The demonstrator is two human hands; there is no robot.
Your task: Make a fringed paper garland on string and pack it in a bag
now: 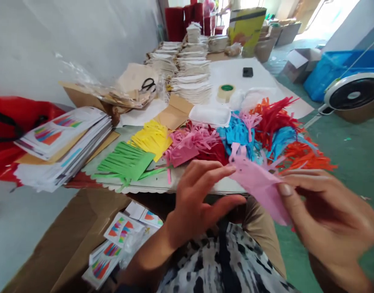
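Pinched between the thumb and fingers of my right hand (330, 215) is a pink tissue-paper tassel (263, 185), its strips hanging toward the table. My left hand (199, 195) has its thumb and fingers apart; its fingertips reach the tassel's left edge, and I cannot tell whether they touch. Beyond the hands lie fringed paper tassels in a row: green (126, 160), yellow (153, 138), a pink pile (193, 142) over dark red, blue (238, 132), red (274, 120) and orange (309, 154).
A white tray (209, 115) and a tape roll (226, 92) sit behind the tassels. Scissors (148, 84) lie on wrapped paper at the left, near a stack of printed sheets (68, 142). Paper bundles (191, 73) line the back. A fan (353, 95) stands right.
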